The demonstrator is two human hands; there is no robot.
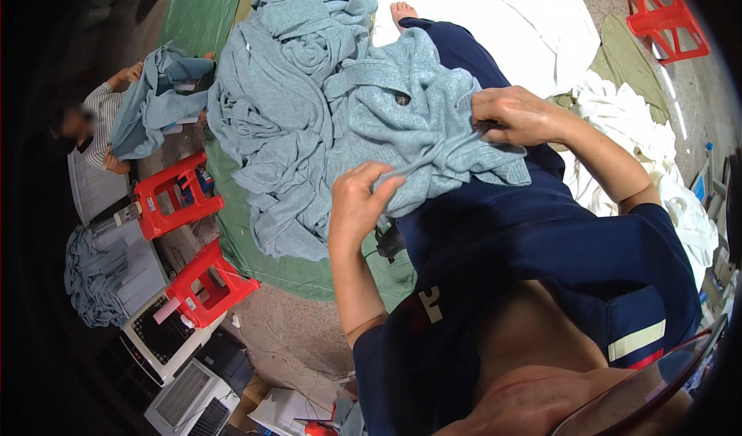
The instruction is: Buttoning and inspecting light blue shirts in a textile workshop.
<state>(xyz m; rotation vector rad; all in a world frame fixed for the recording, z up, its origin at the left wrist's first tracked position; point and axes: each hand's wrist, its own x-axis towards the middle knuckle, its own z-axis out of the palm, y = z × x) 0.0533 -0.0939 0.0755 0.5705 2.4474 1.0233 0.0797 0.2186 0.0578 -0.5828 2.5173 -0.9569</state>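
Note:
A light blue-grey knitted garment [417, 127] lies bunched over my lap, its ribbed edge [506, 172] hanging near my thigh. My left hand [359, 196] pinches a fold of it at the near left, thumb against fingers. On the right, my right hand [514, 115] is closed on the same knit, fingers curled into the cloth. Between the hands the fabric is drawn into a twisted fold. A small dark round spot shows on the garment; whether it is a button or a hole, I cannot tell. Against its left side rests a large heap of similar knitwear [270, 88].
White cloth [495, 18] covers the floor ahead, with green sheeting [294, 270] under the heap. White knitwear [618, 119] is piled at my right. Red stools [209, 285] stand at left. A co-worker [100, 119] at far left holds a blue-grey garment.

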